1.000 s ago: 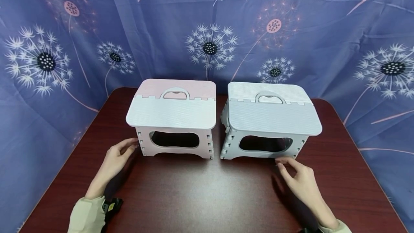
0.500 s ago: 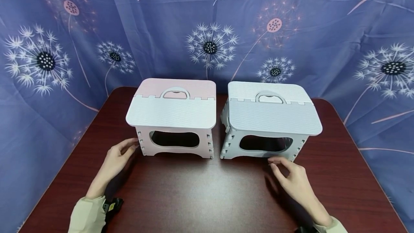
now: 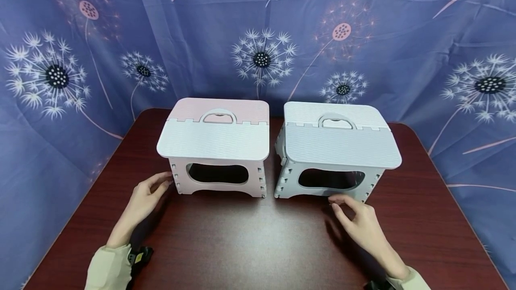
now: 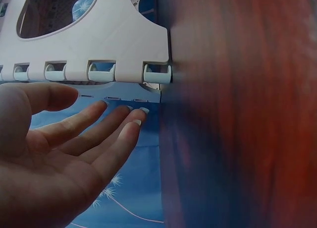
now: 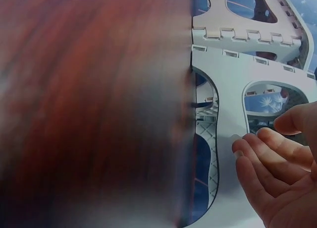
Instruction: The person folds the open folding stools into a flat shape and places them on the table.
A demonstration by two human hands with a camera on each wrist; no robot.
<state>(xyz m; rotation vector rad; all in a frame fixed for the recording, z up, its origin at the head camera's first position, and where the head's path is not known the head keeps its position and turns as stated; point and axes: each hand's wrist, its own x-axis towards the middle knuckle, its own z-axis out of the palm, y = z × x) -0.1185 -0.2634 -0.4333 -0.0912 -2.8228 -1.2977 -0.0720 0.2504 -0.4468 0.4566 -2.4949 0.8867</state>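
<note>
Two folding step stools stand unfolded side by side on the dark red table. The left one, a pink and white folding stool [image 3: 213, 140], has my left hand [image 3: 146, 198] beside its front left leg. In the left wrist view that hand [image 4: 74, 143] has its fingers loosely bent near the pink side panel [image 4: 114, 34], holding nothing. The other, a white and grey-blue folding stool [image 3: 342, 147], has my right hand [image 3: 359, 225] before its front panel. Seen from the right wrist, the right hand's [image 5: 282, 168] relaxed fingers overlap the panel below the oval opening, with nothing held.
A gap separates the stools at the middle of the table [image 3: 250, 245]. Behind hangs a blue dandelion-print cloth [image 3: 201, 35], which also covers both sides. Each stool top has a carry handle [image 3: 217, 115] along its fold line. A black wrist strap [image 3: 140, 256] sits at the left sleeve.
My right hand has slid left along the front of the white and grey-blue stool. The left hand and both stools have stayed in place.
</note>
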